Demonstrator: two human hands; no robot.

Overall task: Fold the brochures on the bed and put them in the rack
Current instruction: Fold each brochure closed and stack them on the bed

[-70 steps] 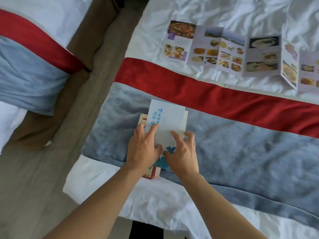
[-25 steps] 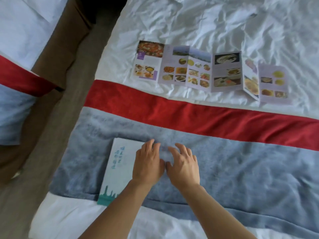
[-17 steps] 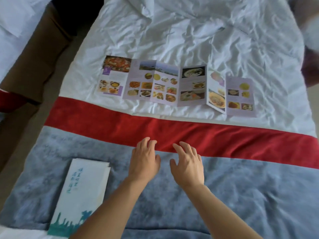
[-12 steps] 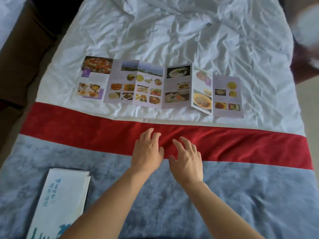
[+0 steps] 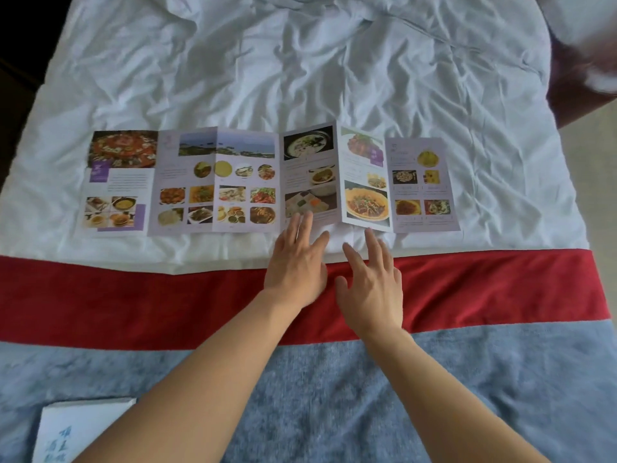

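Note:
A long unfolded brochure (image 5: 213, 182) with several panels of food photos lies spread across the white sheet, its right-hand creases standing up a little. My left hand (image 5: 295, 262) is open, its fingertips touching the lower edge of a middle panel. My right hand (image 5: 372, 282) is open beside it, fingertips just below the raised panel. A folded white brochure (image 5: 76, 429) with blue lettering lies on the grey band at the lower left, partly cut off by the frame edge. No rack is in view.
The bed has a rumpled white sheet (image 5: 300, 61), a red band (image 5: 100, 302) and a grey fleece band (image 5: 500, 396) across its foot. A dark gap runs along the bed's left edge (image 5: 13, 61). A dark red shape (image 5: 574, 91) sits past the right edge.
Both hands left the folded white brochure on the grey band and reached forward over the red band to the spread brochure. The view shifted up the bed and to the right.

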